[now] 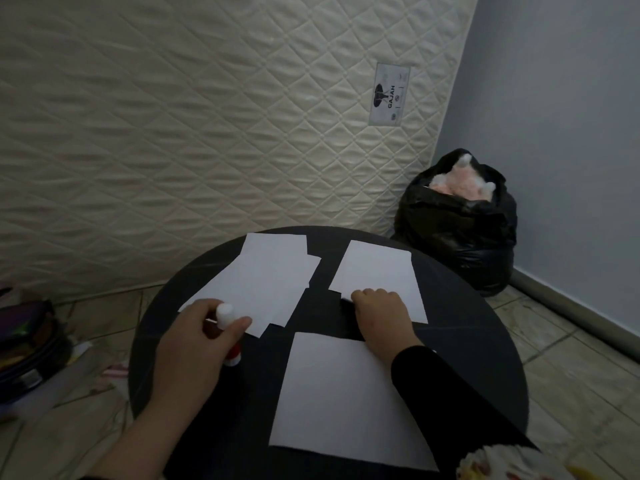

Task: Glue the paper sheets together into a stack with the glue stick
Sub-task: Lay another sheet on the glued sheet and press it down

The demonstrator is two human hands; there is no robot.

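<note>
My left hand [194, 344] grips a glue stick [227, 315], its white glue tip bare and pointing up and its red base below my palm. It hovers over the near corner of a loose pile of white sheets [266, 282] at the table's back left. My right hand [381, 313] rests with curled fingers on the near edge of another white sheet [377, 271] at the back right; something dark lies at its fingertips, hard to make out. A larger white sheet [343, 393] lies flat at the front of the round black table [478, 341].
A quilted mattress [207, 116] leans upright behind the table. A full black rubbish bag [460, 223] sits on the floor at the right by the blue wall. Books and clutter [27, 341] lie on the tiled floor at the left.
</note>
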